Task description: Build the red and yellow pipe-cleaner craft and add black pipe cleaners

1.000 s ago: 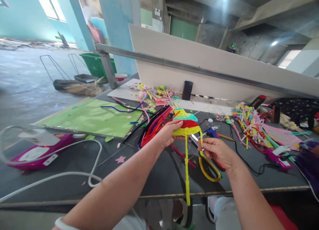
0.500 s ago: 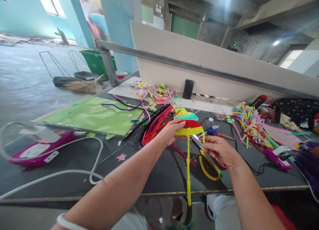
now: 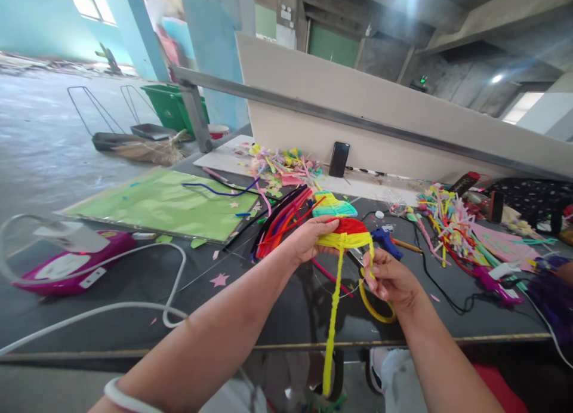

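My left hand (image 3: 311, 241) is closed on the left end of a red and yellow pipe-cleaner piece (image 3: 351, 225), made of rows laid side by side. From its lower edge a long yellow pipe cleaner (image 3: 333, 317) hangs past the table edge. My right hand (image 3: 388, 276) pinches a short yellow end at the piece's right side. Partly hidden behind that hand lie scissors with a yellow handle (image 3: 378, 313). Just beyond the piece rests a yellow and turquoise pipe-cleaner piece (image 3: 335, 205). Left of it is a bundle of red, purple and black pipe cleaners (image 3: 278, 225).
A green sheet (image 3: 165, 204) lies at left, near a magenta power strip (image 3: 76, 264) with a white cable. A phone (image 3: 339, 159) leans against the back board. Pipe-cleaner scraps (image 3: 452, 222) heap at right, and a blue glue gun (image 3: 387, 243) lies near my right hand.
My right hand has moved slightly down, drawing the short yellow end with it. The hanging pipe cleaner has swung left at its lower end, and the scissors are more covered.
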Action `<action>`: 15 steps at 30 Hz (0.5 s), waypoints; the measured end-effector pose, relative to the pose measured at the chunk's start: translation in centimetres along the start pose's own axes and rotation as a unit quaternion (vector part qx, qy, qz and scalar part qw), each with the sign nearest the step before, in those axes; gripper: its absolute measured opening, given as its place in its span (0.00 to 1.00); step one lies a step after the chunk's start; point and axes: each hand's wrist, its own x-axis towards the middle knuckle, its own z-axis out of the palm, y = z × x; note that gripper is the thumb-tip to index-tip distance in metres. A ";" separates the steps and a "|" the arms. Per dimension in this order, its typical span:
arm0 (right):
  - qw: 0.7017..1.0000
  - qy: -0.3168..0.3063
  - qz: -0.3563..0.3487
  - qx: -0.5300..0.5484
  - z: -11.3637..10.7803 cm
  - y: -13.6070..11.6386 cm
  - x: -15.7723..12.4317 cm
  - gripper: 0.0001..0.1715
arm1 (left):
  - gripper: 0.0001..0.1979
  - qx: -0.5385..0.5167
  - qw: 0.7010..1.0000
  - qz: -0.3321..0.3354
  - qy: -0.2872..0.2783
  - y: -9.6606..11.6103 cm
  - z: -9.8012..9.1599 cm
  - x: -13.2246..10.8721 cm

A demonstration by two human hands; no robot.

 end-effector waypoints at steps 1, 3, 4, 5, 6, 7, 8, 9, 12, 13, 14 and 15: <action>1.000 0.003 0.000 -0.001 0.0 0.0 0.0 0.16 | 0.13 0.001 1.000 0.003 0.005 0.1 0.0 0.0; 1.000 0.007 0.002 -0.003 -0.1 -0.1 0.1 0.16 | 0.12 0.003 1.000 0.007 0.015 0.1 -0.1 0.0; 1.000 0.009 0.002 -0.002 0.0 -0.1 0.1 0.16 | 0.11 0.006 1.000 0.010 0.019 0.1 -0.1 0.0; 1.000 0.012 0.002 0.002 0.1 -0.1 0.1 0.17 | 0.11 0.008 1.000 0.013 0.023 0.1 0.0 0.0; 1.000 0.016 0.005 0.007 0.2 -0.2 0.1 0.18 | 0.12 0.010 0.999 0.017 0.025 0.1 0.0 0.1; 1.000 0.022 0.010 0.012 0.2 -0.2 0.1 0.18 | 0.12 0.013 0.999 0.021 0.027 0.1 0.0 0.1; 0.999 0.029 0.017 0.016 0.3 -0.3 0.0 0.19 | 0.13 0.016 0.999 0.024 0.028 0.1 0.1 0.1; 0.999 0.039 0.025 0.017 0.3 -0.4 -0.1 0.18 | 0.13 0.019 0.999 0.026 0.031 0.2 0.1 0.1; 0.997 0.063 0.034 0.015 0.0 -0.8 -0.4 0.17 | 0.12 0.030 0.998 0.036 0.047 0.3 0.3 0.0; 0.997 0.067 0.032 0.015 -0.1 -0.9 -0.5 0.17 | 0.13 0.033 0.997 0.040 0.053 0.3 0.4 0.0; 0.997 0.070 0.030 0.017 -0.2 -1.0 -0.6 0.18 | 0.13 0.036 0.997 0.045 0.059 0.3 0.4 0.0; 0.997 0.071 0.031 0.021 -0.3 -1.2 -0.7 0.19 | 0.13 0.037 0.996 0.049 0.063 0.3 0.5 0.0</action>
